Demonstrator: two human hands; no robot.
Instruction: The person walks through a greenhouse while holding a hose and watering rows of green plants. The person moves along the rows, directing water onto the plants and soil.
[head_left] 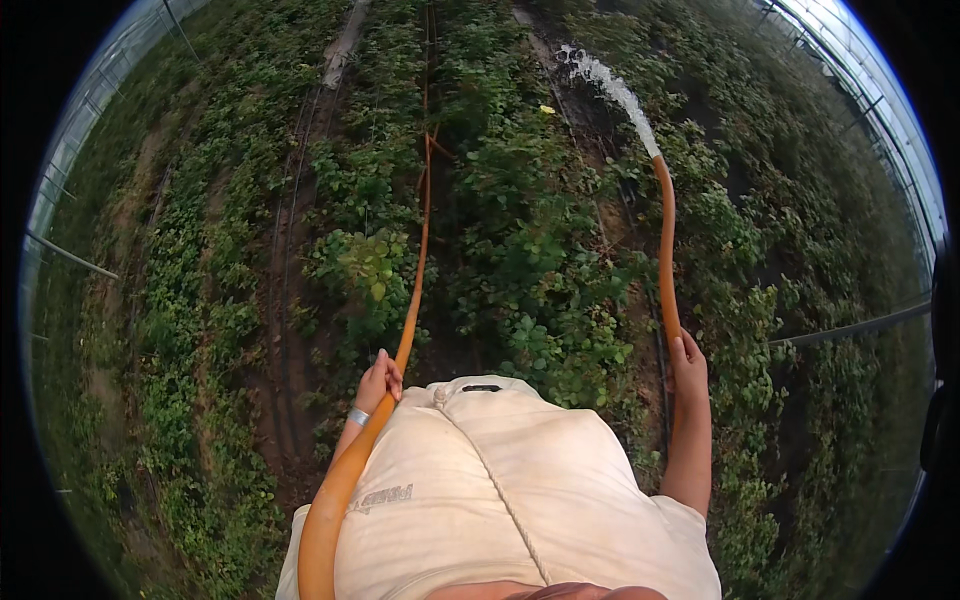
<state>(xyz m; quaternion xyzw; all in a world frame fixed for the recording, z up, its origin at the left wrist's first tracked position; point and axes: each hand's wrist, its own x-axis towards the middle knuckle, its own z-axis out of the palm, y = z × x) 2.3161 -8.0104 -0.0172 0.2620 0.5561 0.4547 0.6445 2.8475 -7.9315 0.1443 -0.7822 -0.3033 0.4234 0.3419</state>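
Observation:
An orange hose (667,240) extends forward on my right, and white water (615,82) gushes from its far end onto the plants. My right hand (687,365) is closed round this hose; below the hand my forearm hides most of it. On the left, a length of orange hose (340,480) rises over my left shoulder and runs away between the plants. My left hand (380,380), with a pale band on its wrist, lies against that length, fingers curled at it. The link between both lengths is out of sight.
Rows of leafy green bushes (540,250) fill the ground on all sides, with one yellow flower (546,109) among them. Dark thin pipes (290,210) lie along the soil strips. A grey bar (850,328) stands at the right. Greenhouse walls (870,70) curve along the edges.

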